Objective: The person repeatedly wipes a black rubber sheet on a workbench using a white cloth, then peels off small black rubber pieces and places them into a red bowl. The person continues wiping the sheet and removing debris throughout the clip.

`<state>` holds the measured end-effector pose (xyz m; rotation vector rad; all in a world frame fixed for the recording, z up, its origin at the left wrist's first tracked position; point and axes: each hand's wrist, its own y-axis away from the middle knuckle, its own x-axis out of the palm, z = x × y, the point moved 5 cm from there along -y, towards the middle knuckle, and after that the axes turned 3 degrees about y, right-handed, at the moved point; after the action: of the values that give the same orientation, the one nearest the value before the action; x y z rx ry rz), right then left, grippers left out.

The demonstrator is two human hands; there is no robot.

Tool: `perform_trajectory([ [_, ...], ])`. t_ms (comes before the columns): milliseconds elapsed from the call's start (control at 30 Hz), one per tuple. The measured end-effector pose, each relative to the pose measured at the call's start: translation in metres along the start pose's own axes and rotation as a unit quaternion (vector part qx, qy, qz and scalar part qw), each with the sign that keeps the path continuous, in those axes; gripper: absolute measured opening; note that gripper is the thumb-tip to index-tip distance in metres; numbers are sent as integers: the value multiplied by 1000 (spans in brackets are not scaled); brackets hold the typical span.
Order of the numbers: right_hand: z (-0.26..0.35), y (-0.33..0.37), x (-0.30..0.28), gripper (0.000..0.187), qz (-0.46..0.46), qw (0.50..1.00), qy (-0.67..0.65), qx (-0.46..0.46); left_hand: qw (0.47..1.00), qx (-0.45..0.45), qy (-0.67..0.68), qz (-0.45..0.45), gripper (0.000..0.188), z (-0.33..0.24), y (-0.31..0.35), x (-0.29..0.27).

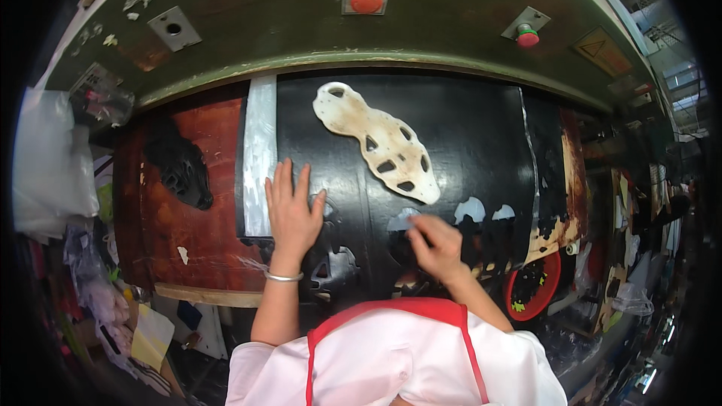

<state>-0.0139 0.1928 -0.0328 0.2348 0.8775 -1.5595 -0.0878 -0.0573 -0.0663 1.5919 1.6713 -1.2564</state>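
Observation:
A black sheet (459,135) lies across the work surface before me, with cut-out gaps along its near side. My left hand (292,210) rests flat on it, fingers spread, next to a shiny pale strip (259,150). On the sheet beyond my hands lies a cream, sole-shaped plate (376,141) with several holes, slanting from far left to near right. My right hand (436,246) is closed, thumb and fingers together, over the sheet's near part beside a pale gap (404,218). Whatever it pinches, if anything, is hidden.
Dark sole-shaped pieces (178,165) lie on the reddish-brown board (226,128) at left. A green machine beam (286,22) spans the far side, with a red push button (366,1) and another button (528,36). A red basin (553,286) holding scraps stands at near right.

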Motion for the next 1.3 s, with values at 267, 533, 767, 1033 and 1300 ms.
perform_trajectory([
  [267,-128,-131,-71,71,-193,968,6,163,980,-108,107,-128,26,56,-17,-22],
  [533,-145,-275,-113,97,-293,926,227,75,985,-158,-21,-61,27,70,-28,19],
  [767,-181,-246,-105,97,-250,922,292,46,976,-208,-40,-54,37,89,-67,30],
  [1033,-271,-71,-133,29,-231,912,60,335,974,-182,56,-126,34,88,-49,26],
  [1300,-274,-13,-150,25,-190,872,18,451,966,-226,99,-80,35,86,2,19],
])
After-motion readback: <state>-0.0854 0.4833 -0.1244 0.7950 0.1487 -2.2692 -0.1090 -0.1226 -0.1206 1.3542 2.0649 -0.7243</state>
